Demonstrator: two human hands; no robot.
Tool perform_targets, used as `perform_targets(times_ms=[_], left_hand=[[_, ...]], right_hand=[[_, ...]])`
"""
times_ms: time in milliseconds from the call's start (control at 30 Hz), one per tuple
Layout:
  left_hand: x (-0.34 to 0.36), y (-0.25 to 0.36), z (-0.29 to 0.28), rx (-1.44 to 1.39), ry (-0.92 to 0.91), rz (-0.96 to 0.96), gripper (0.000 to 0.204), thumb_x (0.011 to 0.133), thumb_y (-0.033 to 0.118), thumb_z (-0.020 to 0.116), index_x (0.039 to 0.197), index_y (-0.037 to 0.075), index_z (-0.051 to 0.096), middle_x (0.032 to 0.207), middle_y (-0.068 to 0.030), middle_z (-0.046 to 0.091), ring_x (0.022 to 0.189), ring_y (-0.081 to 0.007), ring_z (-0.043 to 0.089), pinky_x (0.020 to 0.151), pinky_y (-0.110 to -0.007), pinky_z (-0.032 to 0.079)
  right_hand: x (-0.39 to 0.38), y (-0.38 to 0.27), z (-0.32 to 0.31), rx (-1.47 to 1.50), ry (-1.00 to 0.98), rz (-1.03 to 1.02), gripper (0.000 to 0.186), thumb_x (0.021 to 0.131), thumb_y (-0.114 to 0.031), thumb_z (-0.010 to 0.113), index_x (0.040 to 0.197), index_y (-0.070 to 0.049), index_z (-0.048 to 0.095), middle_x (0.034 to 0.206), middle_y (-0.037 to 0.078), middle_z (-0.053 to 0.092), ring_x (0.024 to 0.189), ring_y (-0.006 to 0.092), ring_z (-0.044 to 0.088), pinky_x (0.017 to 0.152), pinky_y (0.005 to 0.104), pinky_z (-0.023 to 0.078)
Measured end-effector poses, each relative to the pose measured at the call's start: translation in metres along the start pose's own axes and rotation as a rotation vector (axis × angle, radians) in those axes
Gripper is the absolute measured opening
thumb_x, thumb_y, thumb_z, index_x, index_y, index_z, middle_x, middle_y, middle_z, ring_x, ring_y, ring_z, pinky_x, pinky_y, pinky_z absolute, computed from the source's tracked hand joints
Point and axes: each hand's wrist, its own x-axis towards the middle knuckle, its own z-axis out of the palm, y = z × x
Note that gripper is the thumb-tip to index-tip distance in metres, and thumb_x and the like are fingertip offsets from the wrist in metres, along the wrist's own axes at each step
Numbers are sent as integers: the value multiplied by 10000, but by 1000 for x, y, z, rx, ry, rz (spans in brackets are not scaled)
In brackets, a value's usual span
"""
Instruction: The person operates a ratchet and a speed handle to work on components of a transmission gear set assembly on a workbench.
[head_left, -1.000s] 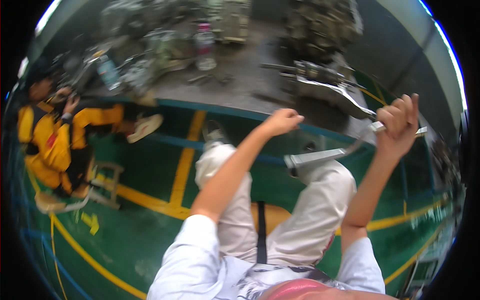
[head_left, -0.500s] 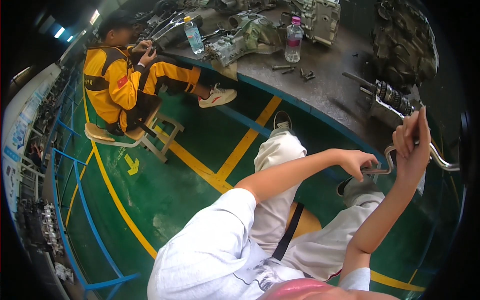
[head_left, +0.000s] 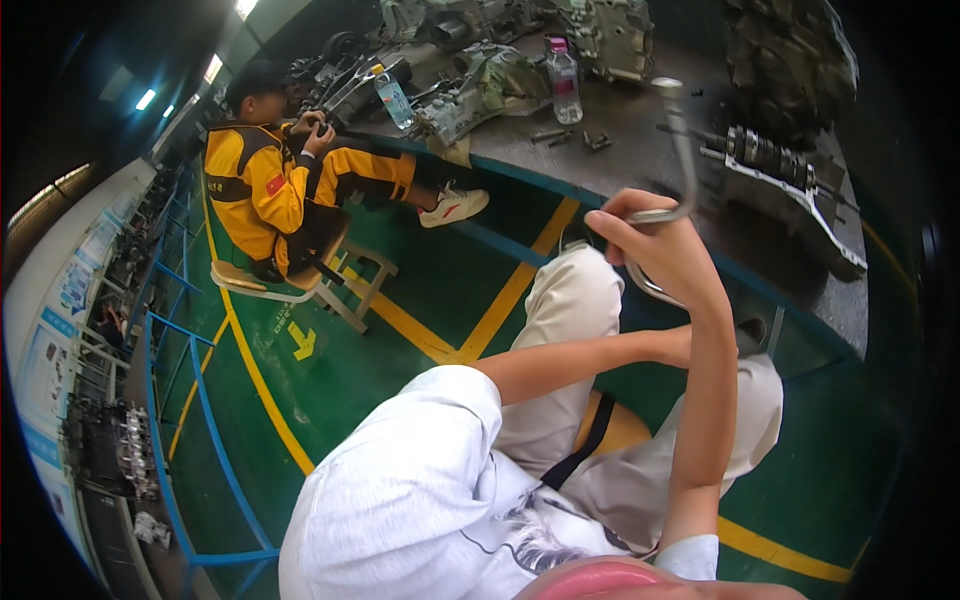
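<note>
My right hand is closed around a silver crank-shaped speed wrench, raised in front of the table's edge. One bent arm of the wrench stands up above the fingers, ending in a round tip. Its other bend drops below the hand. My left hand lies behind my right forearm, over my knee; its fingers are hidden. Beyond the wrench, to the right, a gear shaft rests on the metal table beside a grey flat-edged casting.
A pink-capped bottle, a yellow-capped bottle, several bolts and metal housings stand on the table. At left, a person in yellow sits on a stool. Blue railings run along the far left.
My right hand has moved left, swinging the wrench so one arm points upward. My left hand has slipped behind my right forearm. The whole view has shifted slightly.
</note>
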Motion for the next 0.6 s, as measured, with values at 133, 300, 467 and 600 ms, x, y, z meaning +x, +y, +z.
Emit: perform_targets(times_ms=[133,300,467,600], left_hand=[[-2,-15,19,-44,100,-228,410,916,391,486,758,40,628,665,-42,564,608,-112,514,566,-237,419],[-30,20,18,124,49,-322,342,875,360,567,913,25,628,863,-83,617,824,-170,572,731,-289,456],[-105,81,-17,753,331,80,380,764,224,692,1056,10,574,1041,-115,591,1022,-222,528,872,-337,408],[-206,15,-62,464,848,-380,289,847,244,588,990,-7,580,855,-84,616,823,-162,582,747,-283,460]], right_hand=[[-15,-2,13,7,-83,-163,272,814,-211,645,849,58,618,647,70,608,607,88,556,573,234,451],[-29,-10,16,145,-37,-254,233,857,-177,604,836,55,610,655,59,593,603,78,517,577,233,439],[-36,-13,-17,25,311,-406,224,894,-152,557,800,49,594,700,45,597,669,79,556,619,212,447],[-38,-11,-38,121,527,-502,271,891,-202,572,758,32,603,573,15,515,574,29,449,507,188,360]])
